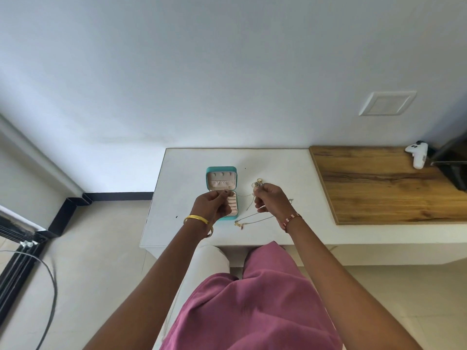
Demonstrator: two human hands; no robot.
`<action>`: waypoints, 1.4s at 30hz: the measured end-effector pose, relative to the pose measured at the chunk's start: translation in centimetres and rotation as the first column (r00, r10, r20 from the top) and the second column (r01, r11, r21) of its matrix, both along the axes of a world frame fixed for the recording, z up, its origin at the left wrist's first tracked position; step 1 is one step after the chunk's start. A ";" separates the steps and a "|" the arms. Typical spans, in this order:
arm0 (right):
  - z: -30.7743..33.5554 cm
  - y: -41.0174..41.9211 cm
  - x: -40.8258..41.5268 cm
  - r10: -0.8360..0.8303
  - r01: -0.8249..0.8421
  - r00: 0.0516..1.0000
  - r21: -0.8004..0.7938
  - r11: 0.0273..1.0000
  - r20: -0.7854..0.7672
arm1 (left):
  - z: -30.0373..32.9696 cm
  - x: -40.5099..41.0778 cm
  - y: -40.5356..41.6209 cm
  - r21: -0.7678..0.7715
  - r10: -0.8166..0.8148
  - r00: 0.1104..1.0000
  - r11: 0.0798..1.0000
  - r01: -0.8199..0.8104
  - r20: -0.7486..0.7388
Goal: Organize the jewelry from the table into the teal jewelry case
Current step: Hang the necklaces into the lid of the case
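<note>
Both hands point(211, 203) point(271, 199) pinch a thin chain point(243, 195) above the teal case point(221, 170).

No text, label, brand or number can be read anywhere. The teal jewelry case point(222, 170) shows no writing.

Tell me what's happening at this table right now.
A person is sorting jewelry into an open teal jewelry case on the white table. Both hands are raised over it, the left hand and right hand each pinching part of a thin chain strung between them. Another necklace lies on the table beside the case.
</note>
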State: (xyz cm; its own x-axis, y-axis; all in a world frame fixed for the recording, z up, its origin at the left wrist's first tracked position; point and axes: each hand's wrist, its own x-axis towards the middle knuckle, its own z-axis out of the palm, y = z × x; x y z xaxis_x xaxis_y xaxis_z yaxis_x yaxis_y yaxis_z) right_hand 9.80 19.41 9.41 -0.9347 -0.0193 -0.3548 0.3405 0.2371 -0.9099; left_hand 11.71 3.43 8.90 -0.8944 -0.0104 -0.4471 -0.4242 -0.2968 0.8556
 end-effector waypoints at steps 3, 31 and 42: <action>0.3 -0.5 0.0 0.089 -0.085 0.994 0.063 0.994 -0.066 | 0.3 -0.1 -0.1 -0.006 -0.118 0.993 0.993 0.118 0.009; -1.0 3.6 -2.0 -0.241 0.346 0.938 -0.646 0.681 0.248 | -2.9 -1.4 -4.8 -0.621 -0.127 0.992 0.779 0.085 -0.024; -3.2 4.8 -2.7 -0.323 0.505 0.863 -0.655 0.562 0.389 | -4.6 -1.4 -2.6 -0.516 -0.159 0.987 0.842 0.156 0.040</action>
